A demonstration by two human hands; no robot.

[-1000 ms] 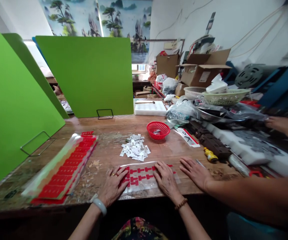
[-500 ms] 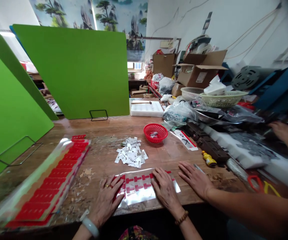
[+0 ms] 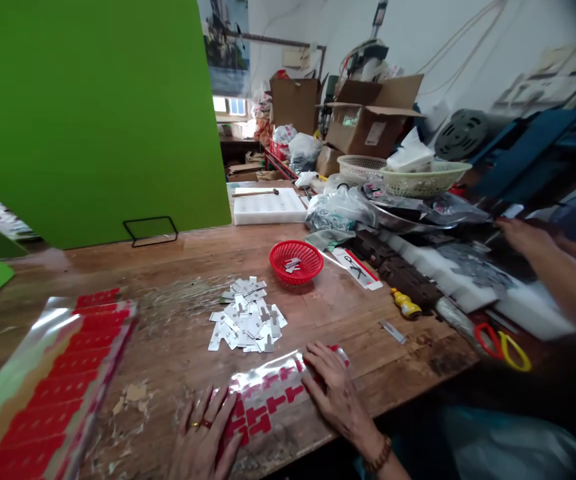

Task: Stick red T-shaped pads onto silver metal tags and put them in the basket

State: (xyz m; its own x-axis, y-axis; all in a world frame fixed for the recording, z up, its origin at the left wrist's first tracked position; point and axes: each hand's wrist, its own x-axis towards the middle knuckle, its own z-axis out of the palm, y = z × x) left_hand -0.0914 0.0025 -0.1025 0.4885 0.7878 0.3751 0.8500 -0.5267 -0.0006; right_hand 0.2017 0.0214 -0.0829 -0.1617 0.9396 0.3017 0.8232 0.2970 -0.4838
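A wooden table (image 3: 343,307) fills much of my view, its near edge slanting away toward the right. A tall green board (image 3: 98,120) stands on it at the far left. Nearer to me, on the left side, lies a stack of sheets (image 3: 58,373) patterned in red.

In front of me, a clear sheet (image 3: 275,393) marked with red shapes lies flat on the wood, close to the table's edge. Its long axis runs crosswise from my left hand (image 3: 205,437) to my right hand (image 3: 335,393), the right end angled farther from me. The sheet is directly beneath my fingers, its uncovered stretch between the two hands, so neither is nearer: both touch it, one toward each end.

My left hand rests palm down on the left end, fingers slightly spread, thumb apart from them. My right hand lies flat toward the other end, fingers almost side by side, a little red showing past them. Neither hand pinches anything.

Just beyond the sheet's far edge, a loose pile of white pieces (image 3: 248,317) lies ahead of the gap between my hands; the right fingertips look slightly nearer to it. Farther off, a red basket (image 3: 311,270) holds a few small pieces. On my left hand, two rings (image 3: 195,424) show.
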